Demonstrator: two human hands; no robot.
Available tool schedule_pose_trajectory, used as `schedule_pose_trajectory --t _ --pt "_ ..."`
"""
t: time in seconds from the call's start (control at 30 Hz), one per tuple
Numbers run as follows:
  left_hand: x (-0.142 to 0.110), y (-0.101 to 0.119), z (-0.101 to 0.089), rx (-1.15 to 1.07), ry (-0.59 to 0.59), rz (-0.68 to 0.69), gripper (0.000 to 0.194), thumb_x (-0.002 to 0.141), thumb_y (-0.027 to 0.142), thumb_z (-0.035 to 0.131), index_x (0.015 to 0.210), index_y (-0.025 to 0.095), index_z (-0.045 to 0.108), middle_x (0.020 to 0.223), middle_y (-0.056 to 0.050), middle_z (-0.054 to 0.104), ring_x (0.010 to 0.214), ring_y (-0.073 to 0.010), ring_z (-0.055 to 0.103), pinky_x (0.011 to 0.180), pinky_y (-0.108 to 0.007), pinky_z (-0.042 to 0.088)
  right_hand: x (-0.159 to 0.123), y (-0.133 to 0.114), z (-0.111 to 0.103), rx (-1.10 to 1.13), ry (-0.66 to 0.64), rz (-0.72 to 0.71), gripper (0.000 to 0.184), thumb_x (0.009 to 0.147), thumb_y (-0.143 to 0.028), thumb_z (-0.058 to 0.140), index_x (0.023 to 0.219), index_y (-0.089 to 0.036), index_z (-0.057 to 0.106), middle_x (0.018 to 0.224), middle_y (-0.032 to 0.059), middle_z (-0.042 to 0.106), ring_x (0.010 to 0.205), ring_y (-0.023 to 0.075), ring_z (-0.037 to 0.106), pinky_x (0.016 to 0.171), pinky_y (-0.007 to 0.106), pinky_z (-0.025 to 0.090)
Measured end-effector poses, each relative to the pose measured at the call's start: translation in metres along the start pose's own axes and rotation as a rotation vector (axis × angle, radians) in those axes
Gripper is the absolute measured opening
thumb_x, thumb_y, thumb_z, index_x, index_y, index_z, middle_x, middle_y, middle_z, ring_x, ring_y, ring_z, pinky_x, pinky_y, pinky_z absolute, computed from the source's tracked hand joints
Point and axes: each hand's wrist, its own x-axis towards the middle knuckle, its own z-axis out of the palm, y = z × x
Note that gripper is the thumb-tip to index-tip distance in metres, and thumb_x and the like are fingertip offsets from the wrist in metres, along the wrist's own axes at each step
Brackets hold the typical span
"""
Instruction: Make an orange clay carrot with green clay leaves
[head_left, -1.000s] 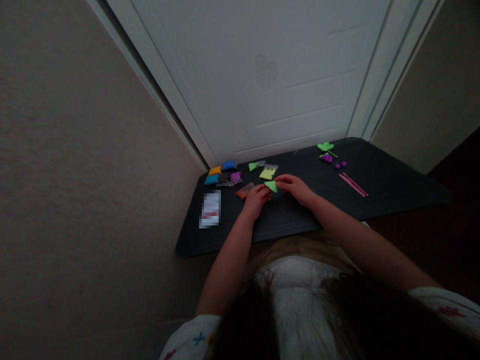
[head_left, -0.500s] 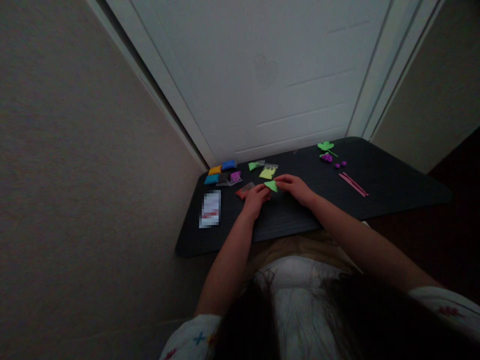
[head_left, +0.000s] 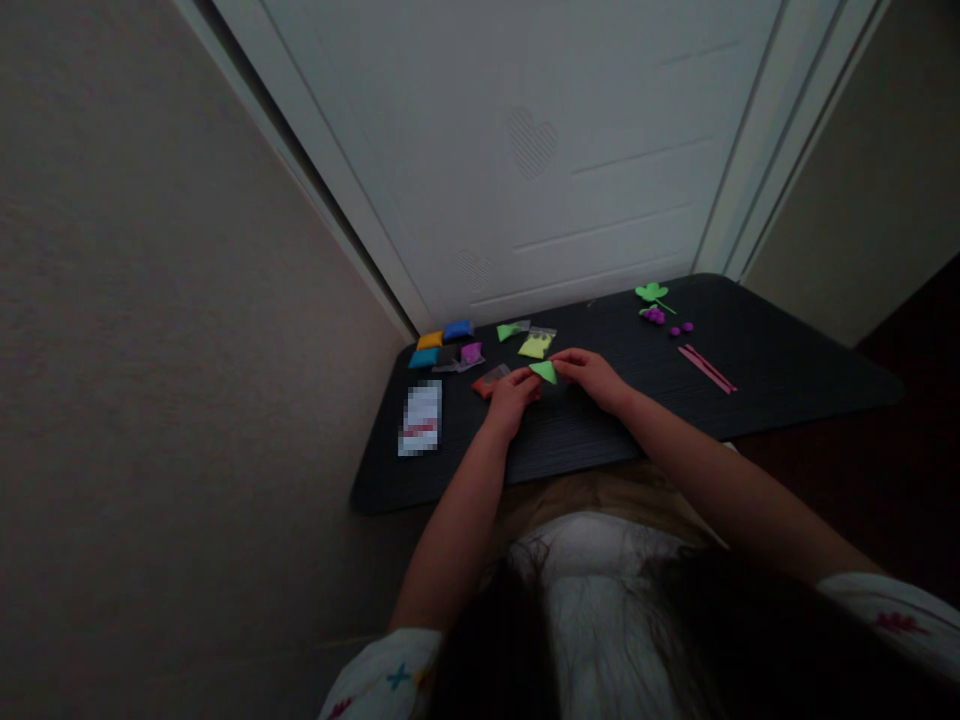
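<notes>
A flat, roughly triangular piece of light green modelling clay (head_left: pixel 544 372) is pinched between my two hands above the table. My left hand (head_left: pixel 513 394) grips its left side with the fingertips. From the right, my right hand (head_left: pixel 591 376) holds the other edge between thumb and fingers. Just behind the left hand lies a bag of red clay (head_left: pixel 487 382), partly covered by that hand. A bag of yellow clay (head_left: pixel 538 344) and an opened bag of green clay (head_left: pixel 511 331) rest beyond the fingers.
Blue (head_left: pixel 458 329), orange (head_left: pixel 430 341), teal (head_left: pixel 424 358), black and purple (head_left: pixel 471 354) clay bags sit at the back left, near a blurred phone-like white rectangle (head_left: pixel 421 418). Rightward are a green clay leaf (head_left: pixel 651 292), purple balls (head_left: pixel 654 315) and pink tools (head_left: pixel 706 369). A white door stands behind the dark table (head_left: pixel 810 375).
The green clay piece has shifted and tilted very slightly between my fingers. Both hands stay almost in place, and everything else on the table lies as before.
</notes>
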Motion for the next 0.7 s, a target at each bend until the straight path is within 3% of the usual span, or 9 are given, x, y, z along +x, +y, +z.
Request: schedule_pose_trajectory --t 0.33,0.7 --pt "0.0001 0.002 0.0015 -0.023 0.038 -0.012 0.029 0.058 0.03 0.065 0.082 0.014 0.061 0.069 0.0 0.057 0.058 -0.0071 0.05 0.055 -0.021 0.038 -0.0006 -0.002 0.0011 0.03 0.015 0.027 0.031 0.067 -0.037 0.058 0.092 -0.019 0.06 0.082 0.0012 0.06 0.065 0.0105 0.049 0.061 0.025 0.038" --pt "-0.0007 0.0004 0.0009 -0.002 -0.005 0.019 0.029 0.059 0.031 0.065 0.082 0.014 0.062 0.073 -0.001 0.057 0.058 -0.0059 0.048 0.055 -0.02 0.037 -0.0013 -0.0018 0.0003 -0.019 -0.017 -0.017 0.029 0.067 -0.036 0.058 0.089 -0.017 0.061 0.08 0.0014 0.061 0.068 0.0114 0.05 0.062 0.025 0.037"
